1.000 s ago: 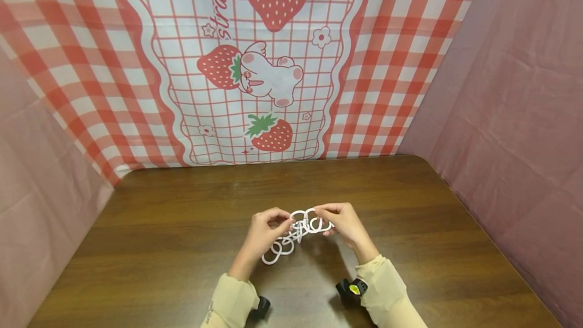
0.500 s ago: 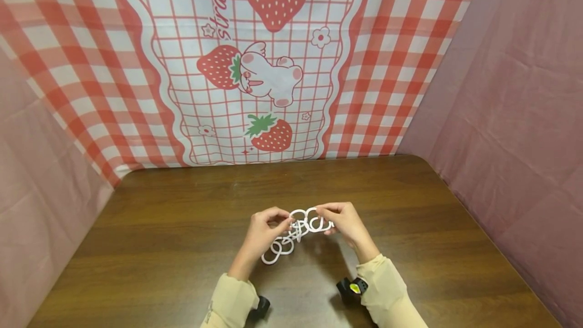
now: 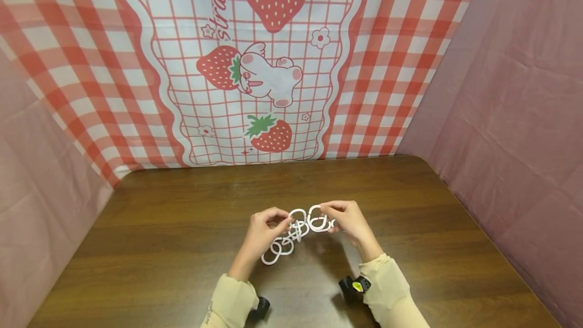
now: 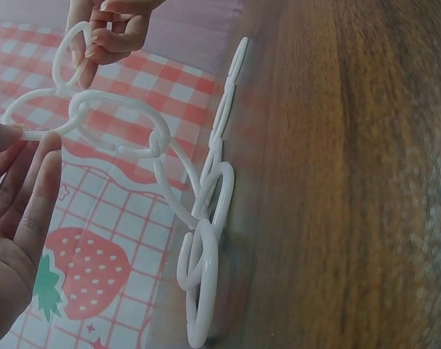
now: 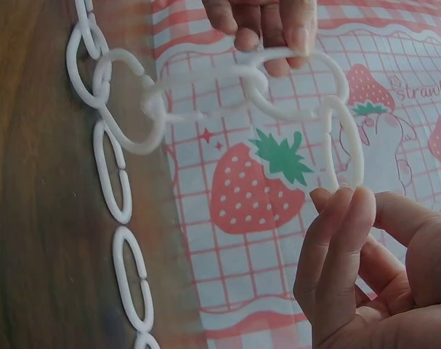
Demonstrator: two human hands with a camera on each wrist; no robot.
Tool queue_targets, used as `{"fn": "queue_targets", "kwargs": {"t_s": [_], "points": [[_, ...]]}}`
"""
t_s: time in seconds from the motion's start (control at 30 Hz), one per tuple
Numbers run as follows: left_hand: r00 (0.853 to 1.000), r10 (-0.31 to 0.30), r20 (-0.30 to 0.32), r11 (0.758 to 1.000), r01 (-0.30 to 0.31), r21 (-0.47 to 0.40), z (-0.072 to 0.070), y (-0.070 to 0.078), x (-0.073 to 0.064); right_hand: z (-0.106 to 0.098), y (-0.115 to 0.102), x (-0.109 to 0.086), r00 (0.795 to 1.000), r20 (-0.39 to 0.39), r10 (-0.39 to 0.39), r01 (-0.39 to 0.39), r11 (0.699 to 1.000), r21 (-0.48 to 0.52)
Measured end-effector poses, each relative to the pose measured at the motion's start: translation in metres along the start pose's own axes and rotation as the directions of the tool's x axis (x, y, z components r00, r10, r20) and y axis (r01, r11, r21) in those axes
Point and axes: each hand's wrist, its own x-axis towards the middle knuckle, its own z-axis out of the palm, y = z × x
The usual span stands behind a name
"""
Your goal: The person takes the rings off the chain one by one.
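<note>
Several white plastic C-shaped links are joined in a chain (image 4: 212, 269) that hangs between both hands and trails down onto the wooden table. My left hand (image 3: 266, 229) pinches one raised link (image 5: 341, 76) between thumb and fingertips. Opposite it, my right hand (image 3: 352, 219) grips the end link (image 5: 357, 149) by its lower end, thumb against fingers. These two held links are hooked through each other in both wrist views. Another link by the right palm in the head view is partly hidden by the fingers.
The brown wooden table (image 3: 205, 206) stretches around the hands. Behind it hangs a red-and-white checked strawberry cloth (image 3: 382, 65), with pink curtains (image 3: 514, 90) at the sides. A black wrist camera (image 3: 348, 287) sits below the right cuff.
My right hand has shifted slightly right and away, and its link has drawn a little apart from the left hand's link in the head view. The left hand has barely moved.
</note>
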Motion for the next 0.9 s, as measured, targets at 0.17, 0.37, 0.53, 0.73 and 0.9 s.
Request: {"fn": "queue_targets", "kwargs": {"t_s": [0.17, 0.37, 0.53, 0.73, 0.9], "points": [[1.0, -0.011, 0.005, 1.0, 0.011, -0.001, 0.0, 0.001, 0.0, -0.014, 0.0, 0.003, 0.998, -0.056, -0.022, 0.02, 0.999, -0.036], [0.999, -0.037, 0.015, 0.999, 0.037, -0.016, 0.0, 0.001, 0.0, -0.037, 0.003, 0.006, 0.983, -0.164, -0.079, 0.03, 0.959, -0.282], [0.999, -0.034, 0.019, 0.999, 0.035, -0.006, 0.0, 0.001, 0.0, -0.053, 0.007, 0.003, 0.976, -0.211, -0.06, -0.039, 0.898, -0.438], [1.0, -0.016, 0.009, 1.0, 0.015, 0.021, 0.0, 0.0, 0.0, -0.073, 0.015, 0.0, 0.969, -0.246, 0.018, -0.145, 0.85, -0.506], [1.0, -0.018, 0.006, 0.999, 0.018, 0.033, 0.001, 0.0, 0.0, -0.086, 0.023, 0.001, 0.963, -0.26, 0.072, -0.204, 0.826, -0.526]]}}
